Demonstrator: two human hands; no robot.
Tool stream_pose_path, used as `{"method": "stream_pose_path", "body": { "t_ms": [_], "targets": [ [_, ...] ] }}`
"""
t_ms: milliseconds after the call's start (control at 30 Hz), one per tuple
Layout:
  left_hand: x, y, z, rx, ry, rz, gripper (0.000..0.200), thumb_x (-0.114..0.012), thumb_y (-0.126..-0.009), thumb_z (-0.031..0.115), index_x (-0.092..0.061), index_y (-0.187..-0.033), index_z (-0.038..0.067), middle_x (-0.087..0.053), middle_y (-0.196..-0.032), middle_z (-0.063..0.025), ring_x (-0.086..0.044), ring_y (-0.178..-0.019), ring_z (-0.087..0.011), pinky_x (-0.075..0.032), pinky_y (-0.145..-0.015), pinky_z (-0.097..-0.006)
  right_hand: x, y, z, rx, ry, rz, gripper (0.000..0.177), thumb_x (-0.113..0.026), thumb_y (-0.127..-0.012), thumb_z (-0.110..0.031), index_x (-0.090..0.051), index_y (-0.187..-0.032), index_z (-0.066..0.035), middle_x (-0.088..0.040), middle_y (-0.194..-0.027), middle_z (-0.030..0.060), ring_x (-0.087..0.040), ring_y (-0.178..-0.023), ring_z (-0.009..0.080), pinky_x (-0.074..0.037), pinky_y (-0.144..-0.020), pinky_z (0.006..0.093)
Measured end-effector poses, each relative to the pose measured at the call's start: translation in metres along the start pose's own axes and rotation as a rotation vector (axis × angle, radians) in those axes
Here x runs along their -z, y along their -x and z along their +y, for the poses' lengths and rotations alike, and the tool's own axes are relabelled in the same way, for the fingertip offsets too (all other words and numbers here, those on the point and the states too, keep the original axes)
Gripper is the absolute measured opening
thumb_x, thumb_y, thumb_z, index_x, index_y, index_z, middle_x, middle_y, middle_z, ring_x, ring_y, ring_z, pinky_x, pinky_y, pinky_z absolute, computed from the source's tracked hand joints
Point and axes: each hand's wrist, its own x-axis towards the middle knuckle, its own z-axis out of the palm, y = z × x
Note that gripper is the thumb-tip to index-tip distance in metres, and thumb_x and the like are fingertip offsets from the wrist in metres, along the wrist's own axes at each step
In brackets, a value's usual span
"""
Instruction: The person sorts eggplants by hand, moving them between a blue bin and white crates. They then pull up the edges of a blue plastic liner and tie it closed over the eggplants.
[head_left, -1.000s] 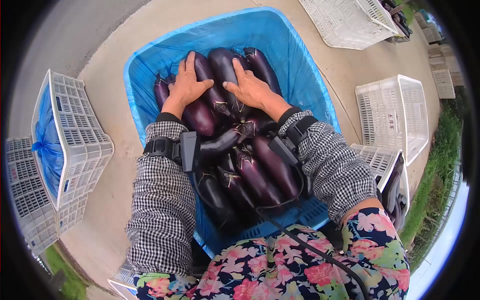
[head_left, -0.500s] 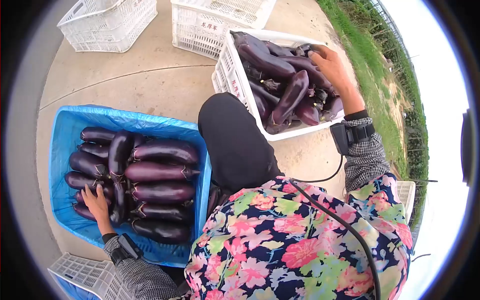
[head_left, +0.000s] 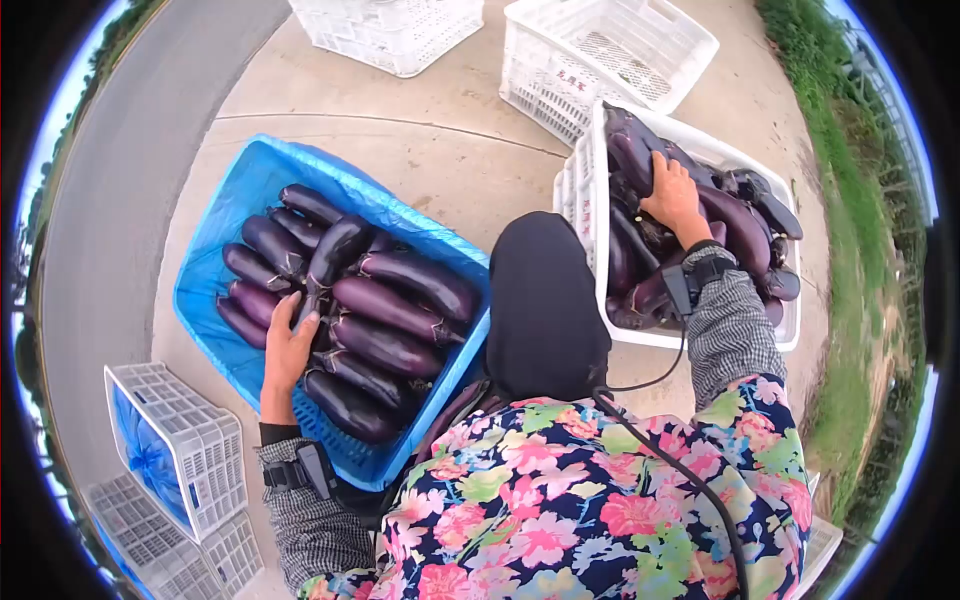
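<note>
My left hand [head_left: 287,352] rests over the blue-lined crate [head_left: 222,165], thumb and fingers apart, touching the eggplants beside the stem end of a middle eggplant [head_left: 340,245]. Glossy dark purple eggplants lie in rows there, some lengthwise and some across. In the white crate [head_left: 585,205] on the right, my right hand [head_left: 676,200] has its fingers closed over a long eggplant [head_left: 632,150] near the crate's far left corner. Its fingertips are partly hidden against the eggplant. More eggplants [head_left: 740,225] are heaped around it.
Two white crates [head_left: 400,30] [head_left: 570,90] stand beyond on the concrete [head_left: 390,150]. Stacked crates [head_left: 205,455], one with blue lining, are at the lower left. A road [head_left: 120,170] runs along the left, grass [head_left: 850,260] along the right. My dark-clad knee [head_left: 545,300] is between the filled crates.
The view has turned and shifted. My left hand moved from the left row towards the middle eggplants. My right hand moved from the crate's far right side to its left part, onto another eggplant.
</note>
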Motion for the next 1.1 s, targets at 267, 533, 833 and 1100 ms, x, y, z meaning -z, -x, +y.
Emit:
{"method": "stream_pose_path", "body": {
  "t_ms": [267,533,833,1100],
  "targets": [
    [-0.008,0.021,0.067,0.143,0.791,-0.161,0.064,-0.062,-0.091,0.035,-0.038,-0.140,0.002,-0.053,-0.129,-0.0169,-0.053,-0.118,-0.0229,-0.040,-0.100,-0.0350,0.157,-0.003,-0.131,0.322,-1.202,-0.354,0.076,-0.071,-0.063,-0.017,-0.044,-0.132,0.003,-0.060,-0.113,0.0139,-0.058,-0.104,0.0222,-0.043,-0.094,0.0339],
    [-0.042,-0.044,0.073,0.181,1.529,0.127,0.056,-0.071,-0.083,0.029,-0.045,-0.126,0.003,-0.057,-0.116,-0.0107,-0.056,-0.108,-0.0218,-0.046,-0.093,-0.0382,0.110,0.027,-0.331,0.791,-1.284,-0.767,0.071,-0.067,-0.087,-0.028,-0.032,-0.144,-0.004,-0.052,-0.128,0.0186,-0.052,-0.117,0.0235,-0.042,-0.098,0.0373],
    [-0.037,-0.227,-0.026,0.488,1.276,0.366,0.083,-0.077,-0.077,0.033,-0.031,-0.134,-0.006,-0.050,-0.124,-0.0213,-0.054,-0.112,-0.0311,-0.046,-0.096,-0.0446,0.104,0.016,-0.354,0.822,-0.892,-0.669,0.059,-0.065,-0.087,-0.021,-0.041,-0.139,-0.008,-0.055,-0.124,0.0170,-0.057,-0.108,0.0278,-0.045,-0.093,0.0376],
    [-0.084,-0.250,-0.040,0.395,0.696,0.592,0.085,-0.070,-0.083,0.039,-0.027,-0.133,-0.016,-0.049,-0.123,-0.0258,-0.051,-0.113,-0.0297,-0.040,-0.098,-0.0345,0.104,0.023,-0.360,1.075,-0.646,-0.619,0.055,-0.065,-0.083,-0.019,-0.045,-0.132,-0.004,-0.055,-0.118,0.0172,-0.056,-0.106,0.0339,-0.048,-0.088,0.0399]
  ]
}}
